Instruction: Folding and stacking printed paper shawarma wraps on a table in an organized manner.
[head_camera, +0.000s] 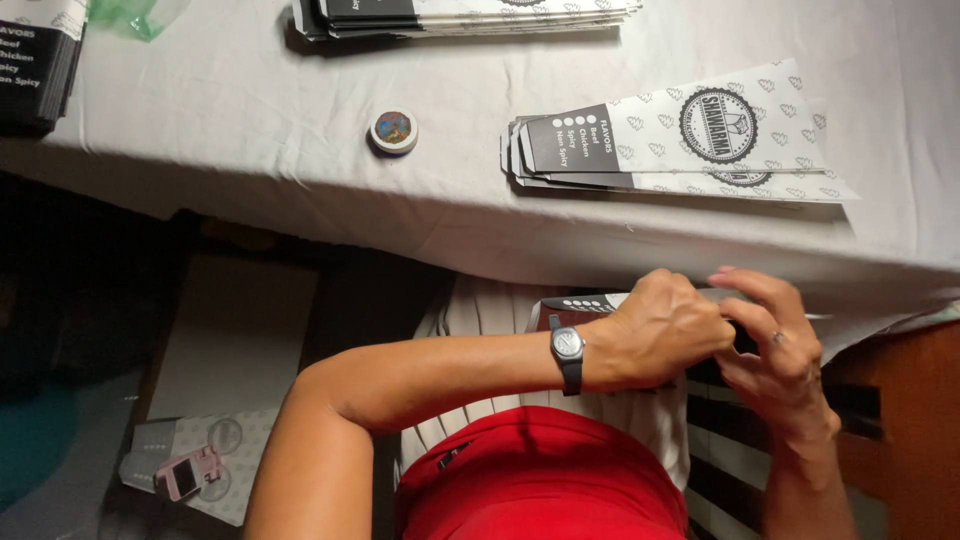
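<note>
My left hand (665, 330), with a wristwatch (567, 347) on the wrist, is curled with its fingers pressed together, gripping a flat printed carton sleeve (590, 303) held over my lap, just below the near edge of the table. My right hand (775, 350) meets it from the right; its fingers are bent and pinch the same sleeve, and a ring shows on one finger. Most of the sleeve is hidden behind both hands; only a dark end with pale dots and a thin pale edge are visible. Below the hands lie a red garment (540, 480) and a pale striped cloth (500, 310). On the floor to the lower left, a pink device (190, 472) rests on another flat sleeve. On the table (250, 100), which is covered in a white cloth, a small stack of flat sleeves (690, 140) lies close to the near edge, right of centre. A small round tin (393, 131) sits to the left of that stack, well apart from it. A second stack (460, 15) lies at the far edge, and a third stack (35, 60) occupies the far left corner beside a green plastic scrap (135, 15).
</note>
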